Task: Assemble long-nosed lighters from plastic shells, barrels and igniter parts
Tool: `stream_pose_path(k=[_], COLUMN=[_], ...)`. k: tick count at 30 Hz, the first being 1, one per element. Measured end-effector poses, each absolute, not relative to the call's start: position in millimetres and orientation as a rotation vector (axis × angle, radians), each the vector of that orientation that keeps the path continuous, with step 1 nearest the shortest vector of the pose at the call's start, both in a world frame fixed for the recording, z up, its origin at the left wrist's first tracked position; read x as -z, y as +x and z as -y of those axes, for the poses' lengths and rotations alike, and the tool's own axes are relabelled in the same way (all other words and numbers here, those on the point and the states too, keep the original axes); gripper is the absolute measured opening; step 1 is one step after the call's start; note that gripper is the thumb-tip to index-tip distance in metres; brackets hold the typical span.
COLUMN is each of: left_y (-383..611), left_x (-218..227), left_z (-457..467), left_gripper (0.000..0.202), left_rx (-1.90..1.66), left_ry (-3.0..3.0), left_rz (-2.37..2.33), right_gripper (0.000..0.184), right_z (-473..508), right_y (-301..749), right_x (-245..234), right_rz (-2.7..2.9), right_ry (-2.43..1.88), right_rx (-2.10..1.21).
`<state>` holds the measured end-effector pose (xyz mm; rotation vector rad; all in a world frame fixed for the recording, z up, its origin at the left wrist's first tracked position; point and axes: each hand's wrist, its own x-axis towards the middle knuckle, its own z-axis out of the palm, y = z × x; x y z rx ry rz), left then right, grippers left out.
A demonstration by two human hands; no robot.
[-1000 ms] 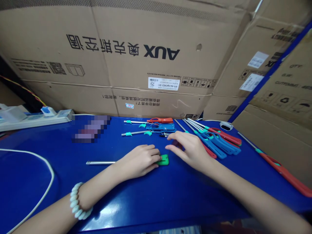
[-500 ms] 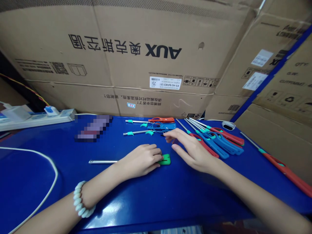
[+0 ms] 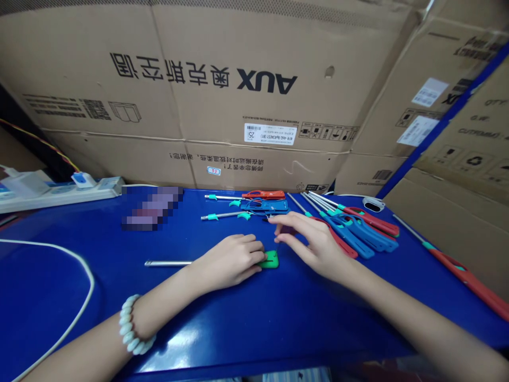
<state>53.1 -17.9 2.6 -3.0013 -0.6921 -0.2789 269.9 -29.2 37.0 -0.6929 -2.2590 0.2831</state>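
Observation:
My left hand is closed over a long-nosed gas lighter lying on the blue table. The lighter's green handle end sticks out past my fingers, and its metal tube points left; the middle is hidden under the hand. Just above the handle end, my right hand pinches thumb and forefinger together on a thin dark wire that runs down to the green end. Behind my hands lie a red lighter and a blue lighter, with loose turquoise triggers beside them.
Several red and blue lighters are grouped at right, and one red lighter lies at the far right edge. Cardboard walls the back. A power strip, a white cable and a blurred-out object are at left.
My right thumb and forefinger have drawn closer together above the green handle end, and the wire shows more plainly. My left hand stays in place on the lighter.

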Motion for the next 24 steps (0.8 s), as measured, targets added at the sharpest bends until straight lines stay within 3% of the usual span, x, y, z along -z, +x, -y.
stream_pose_path(k=[3, 9, 14, 20, 24], left_y=[53.0, 53.6, 53.7, 54.0, 53.6], left_x=[-2.0, -2.6, -3.9, -3.8, -3.8], left_z=[17.7, 18.0, 18.8, 18.7, 18.5], left_gripper=[0.015, 0.015, 0.014, 0.016, 0.016], left_rx=[0.290, 0.333, 0.299, 0.329, 0.321], left_ry=[-2.987, -2.989, -2.979, -2.986, -2.977], left_rz=[0.680, 0.658, 0.675, 0.659, 0.663], right_gripper=[0.018, 0.038, 0.018, 0.035, 0.014], right_z=[27.9, 27.8, 26.6, 29.6, 27.1], right_y=[269.0, 269.4, 270.3, 270.3, 270.0], right_x=[-33.9, -38.5, -35.3, -41.4, -36.9], right_rz=[2.196, 2.290, 2.236, 2.346, 2.296], right_ry=[-0.680, -0.661, -0.667, -0.643, -0.668], right_rx=[-0.113, -0.293, -0.122, -0.299, -0.135])
